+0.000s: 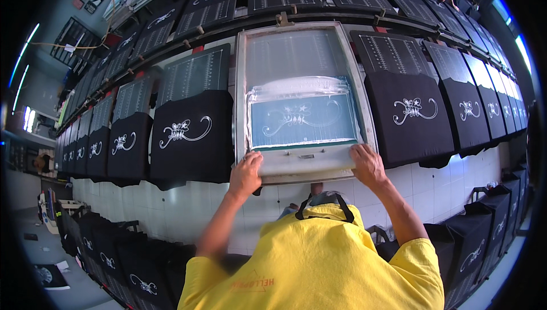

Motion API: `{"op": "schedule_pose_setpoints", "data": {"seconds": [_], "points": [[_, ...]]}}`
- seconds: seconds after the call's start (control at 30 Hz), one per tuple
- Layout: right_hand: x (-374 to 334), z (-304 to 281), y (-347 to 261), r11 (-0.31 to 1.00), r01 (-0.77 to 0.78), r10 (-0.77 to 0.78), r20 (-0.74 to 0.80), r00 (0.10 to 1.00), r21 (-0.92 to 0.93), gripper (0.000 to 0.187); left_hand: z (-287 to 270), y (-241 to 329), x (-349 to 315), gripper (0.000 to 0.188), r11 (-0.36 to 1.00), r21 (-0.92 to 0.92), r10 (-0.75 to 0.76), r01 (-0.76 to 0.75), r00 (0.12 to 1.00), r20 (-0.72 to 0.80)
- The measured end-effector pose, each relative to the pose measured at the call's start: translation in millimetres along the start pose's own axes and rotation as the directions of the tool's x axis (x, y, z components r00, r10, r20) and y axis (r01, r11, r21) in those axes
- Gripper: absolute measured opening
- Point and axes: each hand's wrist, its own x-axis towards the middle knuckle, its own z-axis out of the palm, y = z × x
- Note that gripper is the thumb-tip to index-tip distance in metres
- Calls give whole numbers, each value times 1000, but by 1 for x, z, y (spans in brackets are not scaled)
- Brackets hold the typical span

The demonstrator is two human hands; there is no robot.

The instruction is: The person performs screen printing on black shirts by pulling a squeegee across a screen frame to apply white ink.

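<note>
Left hand (245, 174) and right hand (368, 165) have a screen frame (285, 164) gripped by its bottom corners mid-pic, black printed cloth (407, 130) centre right.

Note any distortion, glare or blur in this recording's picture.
Head view: fisheye curvature bends the rows of black garments; head view: glare whitens boards at right, light tubes blown out; head view: left forearm blurs near the elbow, while the left hand looks sharper.
</note>
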Motion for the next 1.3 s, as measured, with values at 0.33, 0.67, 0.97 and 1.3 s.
{"op": "schedule_pose_setpoints", "data": {"seconds": [0.33,0.67,0.97,1.3], "points": [[-32,9,-12,999,-42,41,33,999,30,67,7,13,-22,51,998,62,3,-12,989,146],[-33,19,10,993,99,-99,-14,995,59,69,10,12,-26,54,994,107,-11,-3,991,132],[-39,22,14,988,147,-144,-62,988,38,68,20,17,-36,46,985,170,-17,17,1000,3],[-45,20,9,994,104,-104,-22,994,33,71,23,23,-43,55,984,177,-2,16,997,-80]]}}
